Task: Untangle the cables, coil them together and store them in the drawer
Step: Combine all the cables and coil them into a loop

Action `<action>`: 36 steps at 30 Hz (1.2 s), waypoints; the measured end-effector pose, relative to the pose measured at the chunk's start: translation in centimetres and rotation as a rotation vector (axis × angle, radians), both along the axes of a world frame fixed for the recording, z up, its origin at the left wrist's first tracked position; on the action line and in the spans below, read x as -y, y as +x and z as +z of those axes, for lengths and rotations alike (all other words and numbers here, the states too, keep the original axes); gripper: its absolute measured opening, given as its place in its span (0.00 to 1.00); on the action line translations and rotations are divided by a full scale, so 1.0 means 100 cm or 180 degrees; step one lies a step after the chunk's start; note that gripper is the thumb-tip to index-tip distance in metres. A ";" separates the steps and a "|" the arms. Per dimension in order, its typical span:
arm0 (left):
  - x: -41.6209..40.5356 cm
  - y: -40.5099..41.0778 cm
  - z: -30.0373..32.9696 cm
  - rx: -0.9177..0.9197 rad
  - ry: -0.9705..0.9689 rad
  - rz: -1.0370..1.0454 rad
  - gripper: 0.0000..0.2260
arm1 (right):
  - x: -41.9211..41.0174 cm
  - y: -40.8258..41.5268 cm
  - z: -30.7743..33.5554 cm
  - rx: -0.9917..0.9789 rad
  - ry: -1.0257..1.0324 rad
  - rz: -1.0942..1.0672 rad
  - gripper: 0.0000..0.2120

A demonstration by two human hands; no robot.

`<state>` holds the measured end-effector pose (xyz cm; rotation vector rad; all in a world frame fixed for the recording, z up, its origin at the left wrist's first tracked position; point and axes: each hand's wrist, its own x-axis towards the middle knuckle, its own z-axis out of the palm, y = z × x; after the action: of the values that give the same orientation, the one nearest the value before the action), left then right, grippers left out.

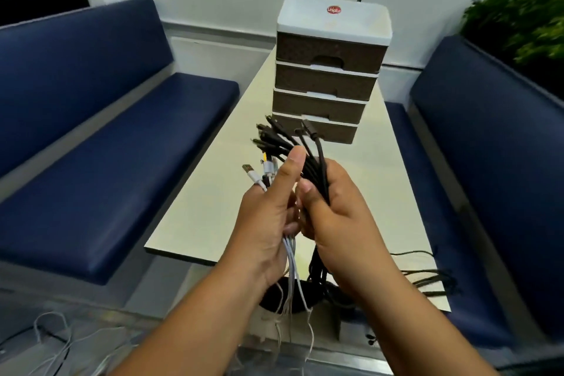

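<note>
head view looks down on two hands raised over a pale table [207, 207], both gripping one bundle of cables. left hand [268, 217] is curled round the white cables [293, 265], thumb up against the bunch, with silver plugs sticking out past its fingers. right hand [338, 217] is clenched round the black cables [317, 174], whose plugs fan out above the fist toward the drawer unit [329, 70]. holding the two colours side by side with the plug ends level looks like a way to line everything up before coiling. the loose tails hang down below the hands; white ones trail to the floor at the left, and black ones lie across the near right corner of the table. all four drawers of the unit at the far end look closed, so storing is not yet begun. blue benches [91, 162] flank the table.
</note>
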<state>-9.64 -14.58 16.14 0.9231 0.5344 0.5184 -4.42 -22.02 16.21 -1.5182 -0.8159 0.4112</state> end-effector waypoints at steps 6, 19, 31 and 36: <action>0.010 0.007 0.001 0.0023 -0.0222 0.0032 0.21 | 0.025 0.000 -0.007 0.0959 -0.0762 0.0152 0.13; 0.013 0.015 -0.013 -0.0165 -0.0217 0.0146 0.13 | 0.028 -0.009 -0.011 0.1634 -0.1274 0.0206 0.13; -0.004 0.023 0.009 0.0292 0.0353 -0.0071 0.19 | 0.019 -0.006 -0.018 0.0874 -0.0393 -0.0465 0.15; -0.008 0.029 0.032 0.0655 0.0397 -0.0586 0.18 | 0.016 0.002 -0.015 -0.0292 0.0286 -0.0472 0.13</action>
<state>-6.75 -13.73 19.37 1.0136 0.2299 0.4769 -4.18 -23.60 14.75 -1.4546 -0.6376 0.3275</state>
